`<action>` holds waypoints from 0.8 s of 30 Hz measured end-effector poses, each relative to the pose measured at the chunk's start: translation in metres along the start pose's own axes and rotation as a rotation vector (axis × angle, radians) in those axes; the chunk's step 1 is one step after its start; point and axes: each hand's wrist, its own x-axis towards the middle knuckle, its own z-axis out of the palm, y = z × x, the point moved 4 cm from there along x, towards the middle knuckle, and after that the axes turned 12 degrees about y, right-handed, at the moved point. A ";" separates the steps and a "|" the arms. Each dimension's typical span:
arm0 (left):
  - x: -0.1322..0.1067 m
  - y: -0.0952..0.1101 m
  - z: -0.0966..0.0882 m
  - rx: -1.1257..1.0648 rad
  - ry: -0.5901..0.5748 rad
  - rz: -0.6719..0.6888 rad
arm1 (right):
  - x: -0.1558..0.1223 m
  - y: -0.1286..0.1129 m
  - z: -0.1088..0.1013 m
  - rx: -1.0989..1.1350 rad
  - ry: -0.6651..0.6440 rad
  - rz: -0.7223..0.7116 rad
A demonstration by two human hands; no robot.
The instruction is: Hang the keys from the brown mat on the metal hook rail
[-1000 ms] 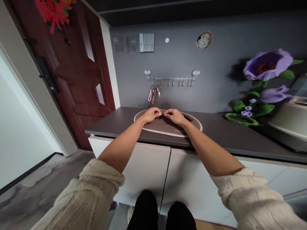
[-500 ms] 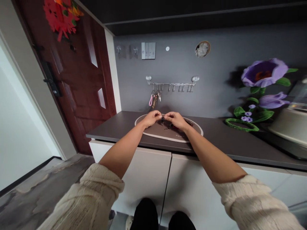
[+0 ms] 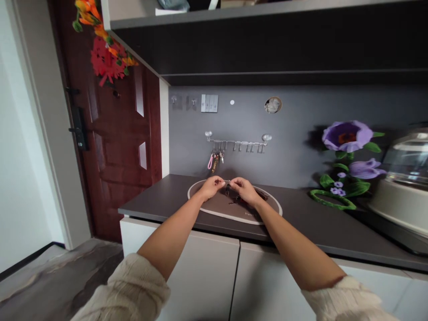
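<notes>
My left hand (image 3: 211,187) and my right hand (image 3: 244,189) are held close together above an oval brown mat (image 3: 217,206) with a pale rim. Thumbs and forefingers are pinched on both sides around the top of a small dark key bunch (image 3: 228,190), which dangles between them. The ring at the fingertips is too small to make out well. Below my right hand, other dark keys (image 3: 233,201) lie on the mat, partly covered by the hand.
A clear rail with hooks (image 3: 238,142) is fixed to the grey wall, with keychains (image 3: 216,161) hanging at its left. Purple plush flowers (image 3: 347,137) and a pale appliance (image 3: 397,200) stand at right. A shelf (image 3: 267,49) overhangs the counter; a red door (image 3: 113,178) is at left.
The view has tilted up, so the counter sits lower and more of the shelf shows. Both hands stay pinched around the key bunch, with little movement.
</notes>
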 end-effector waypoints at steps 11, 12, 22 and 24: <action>0.004 -0.019 0.002 0.317 0.125 -0.050 | 0.022 0.002 -0.005 0.139 0.151 0.133; 0.004 -0.019 0.002 0.337 0.135 -0.046 | 0.028 -0.001 -0.005 0.151 0.166 0.143; 0.007 -0.016 0.007 0.481 0.131 0.006 | 0.099 -0.031 0.005 0.158 0.307 0.179; 0.007 -0.016 0.008 0.485 0.123 0.000 | 0.112 -0.033 0.009 0.133 0.341 0.184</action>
